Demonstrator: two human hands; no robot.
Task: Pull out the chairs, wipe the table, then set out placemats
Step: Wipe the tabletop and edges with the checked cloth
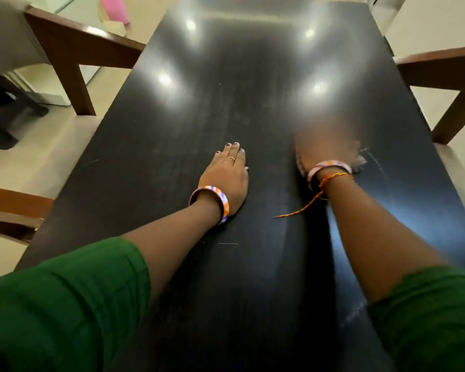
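Observation:
A long, glossy black table (pixel 226 89) runs away from me. My left hand (pixel 227 175) rests flat on it near the middle, fingers straight and together, with a ring and a patterned bangle. To its right my right hand (pixel 325 149) is smeared by motion blur low over the tabletop. A bit of grey cloth (pixel 360 161) sticks out from under its right side. The blur hides how its fingers lie on the cloth. Both arms wear green sleeves.
A brown wooden chair (pixel 73 49) stands off the table's left side, another chair (pixel 446 71) off the right side, and a third chair (pixel 11 208) at the near left. A black stand (pixel 6 108) sits on the pale floor at far left. Something pink (pixel 114 8) is at the top.

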